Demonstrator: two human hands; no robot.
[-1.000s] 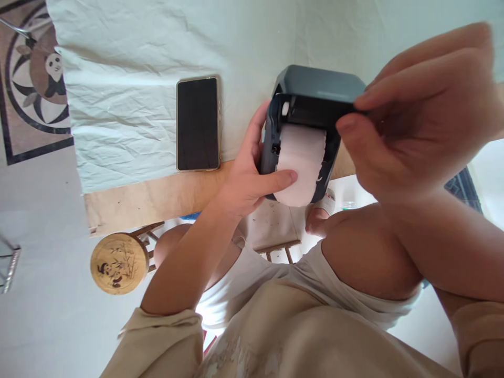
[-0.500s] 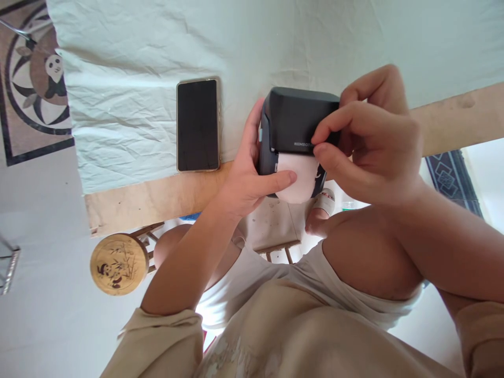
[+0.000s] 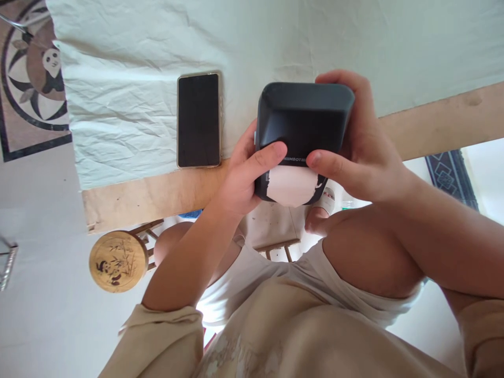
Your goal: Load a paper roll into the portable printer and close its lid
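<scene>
Together, both hands grip a dark grey label printer (image 3: 303,118) held over the near edge of the worktop (image 3: 149,197): the left hand (image 3: 240,178) wraps its left side with the thumb on the lid, the right hand (image 3: 358,152) clasps the right side, thumb beside white lettering (it seems to read "NIIMBOT", partly covered). White label paper (image 3: 290,186) shows below the lid. A black phone (image 3: 199,121) lies screen-up on the pale cloth (image 3: 126,105), just left of the printer.
</scene>
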